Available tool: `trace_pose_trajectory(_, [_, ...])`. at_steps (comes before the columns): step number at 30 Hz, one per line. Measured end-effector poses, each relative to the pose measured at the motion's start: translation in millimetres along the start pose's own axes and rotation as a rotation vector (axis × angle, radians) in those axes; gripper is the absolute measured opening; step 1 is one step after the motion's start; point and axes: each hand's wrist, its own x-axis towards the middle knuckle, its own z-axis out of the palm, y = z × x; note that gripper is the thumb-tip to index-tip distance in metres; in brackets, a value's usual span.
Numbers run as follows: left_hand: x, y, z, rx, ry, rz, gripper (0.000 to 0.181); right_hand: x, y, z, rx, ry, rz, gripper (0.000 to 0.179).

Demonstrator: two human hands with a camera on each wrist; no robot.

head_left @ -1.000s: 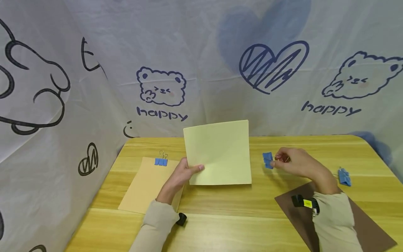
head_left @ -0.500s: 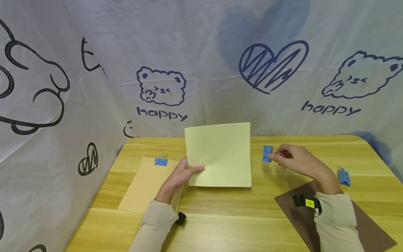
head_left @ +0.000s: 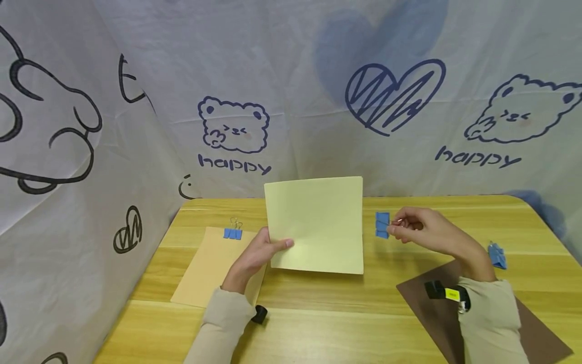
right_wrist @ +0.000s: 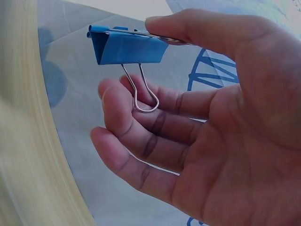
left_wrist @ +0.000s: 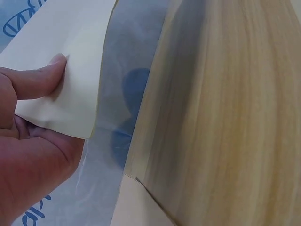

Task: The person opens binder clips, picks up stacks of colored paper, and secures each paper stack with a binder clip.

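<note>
My left hand [head_left: 256, 251] grips a pale yellow sheet of paper [head_left: 318, 222] by its lower left part, thumb on the near face and the other fingers behind it. The sheet stands tilted up above the table; whether it is one sheet or more I cannot tell. To its right, my right hand [head_left: 423, 230] holds a blue binder clip [head_left: 382, 225] in the air, apart from the paper. In the right wrist view the thumb lies on one wire handle of the clip [right_wrist: 131, 47], and curled fingers touch the other handle.
At the left, an orange-tan sheet [head_left: 204, 273] lies with a blue binder clip [head_left: 233, 234] on its top edge. A dark brown sheet [head_left: 432, 308] lies under the right forearm. Another blue binder clip [head_left: 497, 256] rests near the wooden table's [head_left: 327, 333] right side. Printed cloth [head_left: 295, 101] hangs behind.
The blue binder clip in my right hand has risen slightly, moved a little left and turned more upright. The yellow sheet has shifted only slightly in my left hand.
</note>
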Motion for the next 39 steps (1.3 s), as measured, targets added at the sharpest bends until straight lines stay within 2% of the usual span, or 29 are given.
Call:
trace_pose_trajectory(7, [0.1, 2.1, 0.9, -0.028, -0.018, 0.000, 0.039, -0.8, -1.1, -0.5, 0.049, -0.015, -0.016, 0.028])
trace_pose_trajectory(18, [0.5, 1.9, 2.1, -0.002, -0.012, -0.019, 0.038, -0.7, -0.8, 1.6, 0.002, 0.013, 0.029, 0.033])
trace_pose_trajectory(39, [0.6, 1.7, 7.0, 0.013, -0.043, -0.010, 0.041, 2.8, -0.2, 4.2, 0.063, -0.006, -0.030, 0.026])
